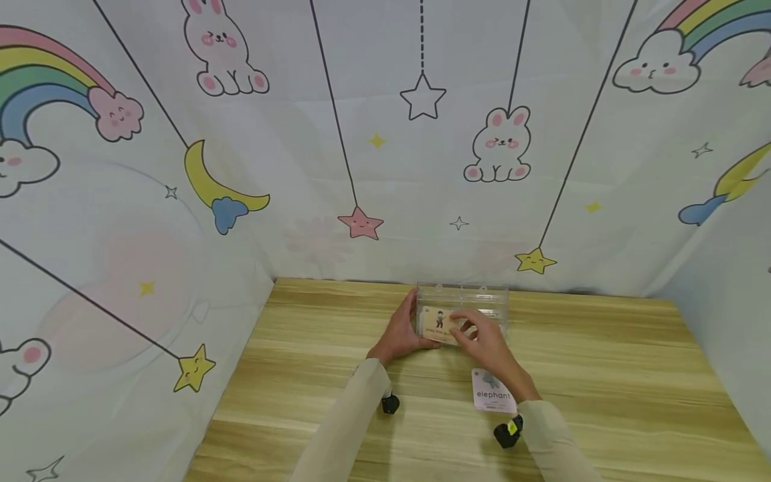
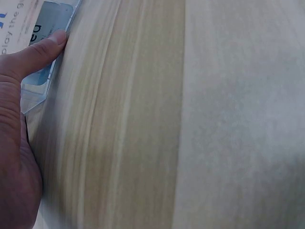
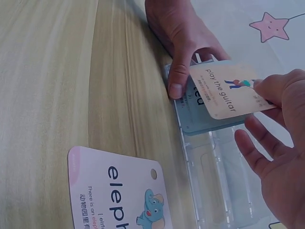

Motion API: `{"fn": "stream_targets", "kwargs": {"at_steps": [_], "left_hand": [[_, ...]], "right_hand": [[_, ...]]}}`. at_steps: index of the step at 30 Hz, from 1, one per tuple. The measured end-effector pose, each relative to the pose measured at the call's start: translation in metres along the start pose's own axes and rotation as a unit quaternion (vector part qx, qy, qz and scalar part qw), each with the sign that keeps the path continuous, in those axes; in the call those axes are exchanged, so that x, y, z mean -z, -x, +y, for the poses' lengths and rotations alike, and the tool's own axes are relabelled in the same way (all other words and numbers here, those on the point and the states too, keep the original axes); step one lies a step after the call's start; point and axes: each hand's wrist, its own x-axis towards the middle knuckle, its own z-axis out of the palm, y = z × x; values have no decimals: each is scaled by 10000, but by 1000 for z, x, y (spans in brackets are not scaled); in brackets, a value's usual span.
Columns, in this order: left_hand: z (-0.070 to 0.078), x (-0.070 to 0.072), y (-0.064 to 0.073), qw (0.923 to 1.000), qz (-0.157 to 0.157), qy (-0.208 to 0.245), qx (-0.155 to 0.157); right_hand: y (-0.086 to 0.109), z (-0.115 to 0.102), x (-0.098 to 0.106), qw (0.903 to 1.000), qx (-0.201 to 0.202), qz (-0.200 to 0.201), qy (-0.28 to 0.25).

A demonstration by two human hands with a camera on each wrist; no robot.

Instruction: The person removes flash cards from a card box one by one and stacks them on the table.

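A clear plastic case [image 1: 485,295] with divided compartments lies near the back of the table. My left hand [image 1: 400,333] grips its left end, the thumb [image 2: 47,47] over the front edge. Between thumb and finger, my right hand [image 1: 486,345] pinches a cream flash card [image 3: 220,101] reading "play the guitar", tilted over the left compartment. Under it, a blue card [image 3: 190,120] sits in the case, its word partly covered. In front of the case, below my right wrist, a pink-edged "elephant" card [image 3: 126,188] lies face up.
The wood-grain table [image 1: 313,375] reaches back to a white cloth backdrop [image 1: 289,201] printed with stars, rabbits and rainbows. More of this cloth hangs along the left and right sides. Small black devices are fixed at both wrists.
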Motion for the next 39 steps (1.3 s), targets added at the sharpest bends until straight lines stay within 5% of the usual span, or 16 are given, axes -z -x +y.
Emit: {"fn": "stream_targets", "kwargs": {"at_steps": [10, 25, 39], "left_hand": [[-1, -1, -1, 9999, -32, -6, 106], [-3, -2, -2, 10000, 14, 1, 84], [-4, -1, -2, 10000, -17, 45, 63]], "right_hand": [[9, -2, 14, 9996, -146, 139, 177], [54, 11, 39, 9975, -643, -144, 262], [89, 25, 52, 9860, -1574, -128, -540]]}}
